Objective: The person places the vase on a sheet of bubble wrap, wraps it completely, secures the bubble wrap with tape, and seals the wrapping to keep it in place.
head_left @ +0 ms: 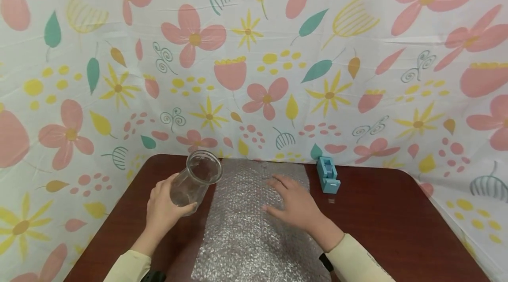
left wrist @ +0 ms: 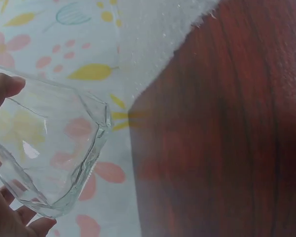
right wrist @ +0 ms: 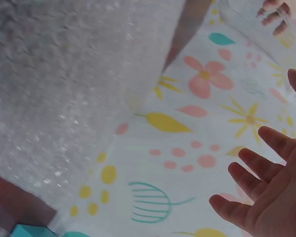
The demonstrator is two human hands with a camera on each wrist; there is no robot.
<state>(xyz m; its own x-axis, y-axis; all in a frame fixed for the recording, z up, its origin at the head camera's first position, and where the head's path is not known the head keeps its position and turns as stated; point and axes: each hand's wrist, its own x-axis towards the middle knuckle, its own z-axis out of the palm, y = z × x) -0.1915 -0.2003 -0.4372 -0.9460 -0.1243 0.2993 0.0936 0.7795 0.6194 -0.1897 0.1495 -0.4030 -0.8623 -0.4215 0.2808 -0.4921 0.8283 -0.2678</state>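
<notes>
A clear glass jar (head_left: pixel 189 187) with a wide round rim is gripped in my left hand (head_left: pixel 162 206), tilted with its mouth up and to the right. In the left wrist view the jar's thick faceted base (left wrist: pixel 84 163) shows, with thumb and fingers on either side of the glass. My right hand (head_left: pixel 295 202) is held over a sheet of bubble wrap (head_left: pixel 242 220), its fingers spread and nothing in them. The right wrist view shows those fingers (right wrist: pixel 251 177) apart from the bubble wrap.
A blue tape dispenser (head_left: pixel 328 176) stands at the back right of the dark wooden table (head_left: pixel 381 224). The bubble wrap runs from the table's back edge toward the front. Behind the table hangs a white cloth (head_left: pixel 254 53) with flowers and leaves.
</notes>
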